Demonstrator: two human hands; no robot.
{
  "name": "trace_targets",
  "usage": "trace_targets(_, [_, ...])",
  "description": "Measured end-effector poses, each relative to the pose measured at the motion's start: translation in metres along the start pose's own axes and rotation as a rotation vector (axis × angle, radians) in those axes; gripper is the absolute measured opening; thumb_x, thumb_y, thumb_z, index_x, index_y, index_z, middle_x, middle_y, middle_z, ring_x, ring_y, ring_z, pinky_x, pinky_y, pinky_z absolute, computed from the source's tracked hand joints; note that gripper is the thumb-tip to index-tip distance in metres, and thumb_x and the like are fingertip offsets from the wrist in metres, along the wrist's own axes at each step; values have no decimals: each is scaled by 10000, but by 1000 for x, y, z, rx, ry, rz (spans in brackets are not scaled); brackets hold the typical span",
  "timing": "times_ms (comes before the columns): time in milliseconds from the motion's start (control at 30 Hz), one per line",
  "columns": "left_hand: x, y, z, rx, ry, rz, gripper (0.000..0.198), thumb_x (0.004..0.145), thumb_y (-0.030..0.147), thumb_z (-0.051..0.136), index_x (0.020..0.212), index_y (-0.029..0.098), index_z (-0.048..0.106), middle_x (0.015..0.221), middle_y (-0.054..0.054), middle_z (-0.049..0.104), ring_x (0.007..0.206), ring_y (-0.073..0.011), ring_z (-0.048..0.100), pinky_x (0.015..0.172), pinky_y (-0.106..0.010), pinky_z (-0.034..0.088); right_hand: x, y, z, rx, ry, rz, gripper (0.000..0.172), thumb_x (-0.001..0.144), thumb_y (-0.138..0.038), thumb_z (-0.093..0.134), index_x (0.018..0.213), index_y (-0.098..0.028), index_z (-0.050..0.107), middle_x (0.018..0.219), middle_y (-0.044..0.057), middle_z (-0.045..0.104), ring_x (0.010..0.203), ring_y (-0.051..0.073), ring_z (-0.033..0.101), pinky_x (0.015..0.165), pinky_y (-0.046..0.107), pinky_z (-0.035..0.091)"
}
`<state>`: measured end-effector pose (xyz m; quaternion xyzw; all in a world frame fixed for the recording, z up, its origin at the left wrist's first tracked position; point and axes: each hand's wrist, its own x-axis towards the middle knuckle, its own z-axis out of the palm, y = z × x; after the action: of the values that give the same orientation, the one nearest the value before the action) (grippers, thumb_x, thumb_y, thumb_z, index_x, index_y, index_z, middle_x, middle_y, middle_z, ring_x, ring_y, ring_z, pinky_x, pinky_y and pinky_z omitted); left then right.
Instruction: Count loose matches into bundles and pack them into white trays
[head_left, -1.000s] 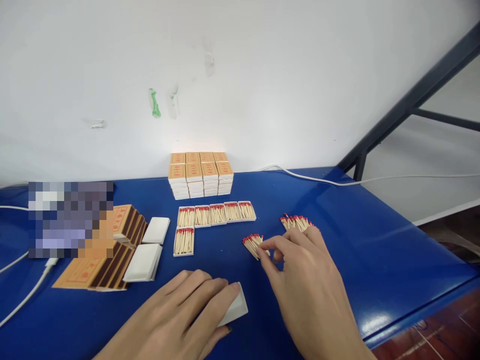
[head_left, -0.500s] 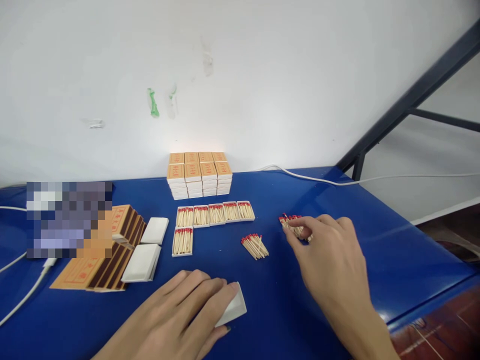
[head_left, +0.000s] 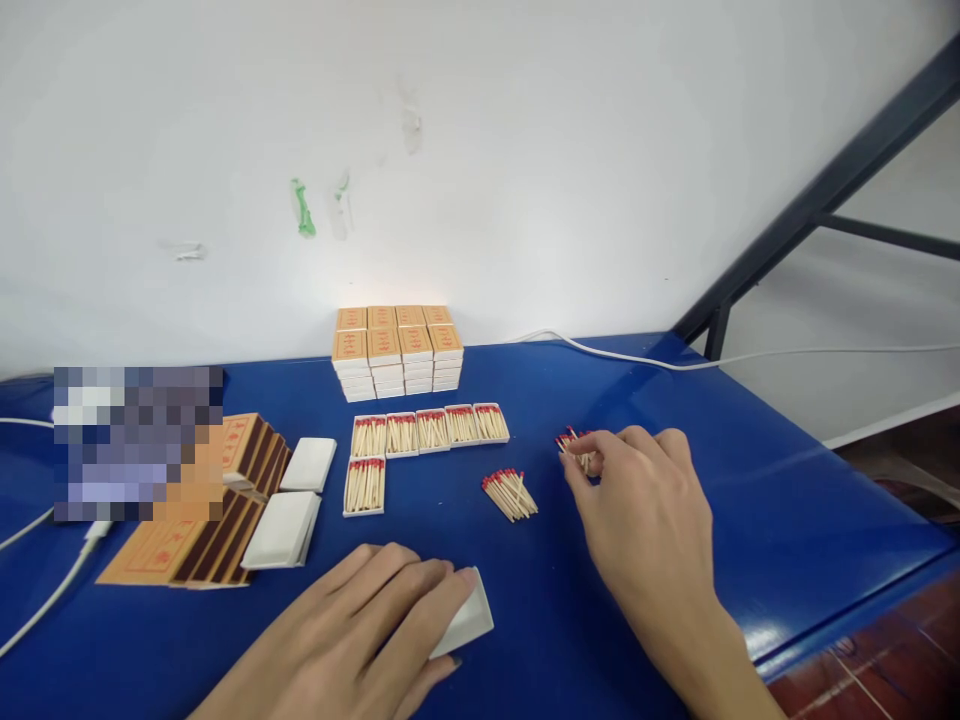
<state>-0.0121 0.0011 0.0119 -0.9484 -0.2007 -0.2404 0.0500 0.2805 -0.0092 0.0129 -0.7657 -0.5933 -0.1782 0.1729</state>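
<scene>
An empty white matchbox tray (head_left: 468, 622) lies on the blue table, its left part covered by my left hand (head_left: 367, 625), whose fingers and thumb close round it. At the right, my right hand (head_left: 654, 520) is bent over a heap of red-tipped matches (head_left: 573, 438). Its thumb and forefinger close on matches at the heap's near side; how many they hold is hidden. Between my hands lies a loose bundle of matches (head_left: 511, 495), touched by neither. Beyond it stands a row of trays filled with matches (head_left: 432, 430), with one more filled tray (head_left: 365, 486) in front of its left end.
Stacked orange matchboxes (head_left: 397, 350) stand by the wall. Left of the filled trays are white empty trays (head_left: 281, 528) and flattened orange matchbox sleeves (head_left: 161, 545). A blurred-out object (head_left: 135, 440) lies at far left beside a white cable (head_left: 56, 590). Another cable (head_left: 637, 358) crosses the back right.
My right hand has shifted slightly left, its fingers drawing a little closer together at the match heap. My left hand and the tray have hardly moved.
</scene>
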Motion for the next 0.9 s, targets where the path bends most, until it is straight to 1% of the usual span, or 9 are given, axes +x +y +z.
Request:
trace_targets(100, [-4,0,1,-9,-21,5,334,1216,281,449,1455,187,663,1301,-1,811,1149,-201,758,1080,-353,523,1,0,0,-18,6,-3,269,1048,-262,568,971,-166,807,879,149,695,910,316,470,789,444,438])
trace_targets(233, [-3,0,2,2,-24,14,337,1216,280,444,1449,178,665,1287,-19,813,1137,-197,764,1071,-341,538,2,1,2,-31,-7,-10,310,1052,-245,524,891,-186,782,864,149,692,893,309,466,793,450,442])
trace_targets(400, [3,0,-1,2,47,7,334,1225,285,418,1358,177,704,1203,4,835,1049,-190,783,994,-342,547,-1,0,2,-21,-30,-13,254,1018,-225,569,855,-184,758,833,142,679,877,309,469,768,451,446])
trace_targets(500, [4,1,-2,-2,31,1,330,1226,288,419,1377,186,694,1226,14,832,1066,-192,781,1006,-351,534,-5,-2,-4,18,-43,-12,228,1020,-248,600,873,-192,765,848,130,689,885,308,487,767,447,460])
trace_targets(567, [4,1,-2,-1,16,1,329,1226,284,416,1383,183,687,1229,14,831,1070,-189,781,1014,-350,533,-7,-6,-12,93,-56,4,202,1014,-271,637,866,-210,759,860,112,697,893,303,507,768,440,467])
trace_targets(700, [6,2,-2,-10,50,2,343,1231,277,381,1344,175,689,1181,6,835,1030,-175,785,978,-334,553,-9,-15,-27,272,-136,34,160,975,-284,709,823,-248,739,884,75,711,922,292,556,764,426,473])
trace_targets(800, [6,3,-2,-19,47,-6,333,1228,270,384,1352,177,679,1183,1,834,1031,-178,783,976,-338,555,-6,-23,-32,305,-190,48,184,963,-276,717,780,-259,727,885,69,711,977,308,583,776,434,480])
trace_targets(900, [7,3,-2,-16,43,-4,342,1233,282,373,1345,182,680,1187,9,836,1024,-185,781,967,-349,544,-3,-29,-32,316,-260,65,223,960,-269,720,738,-257,717,864,69,705,1005,317,604,792,449,488])
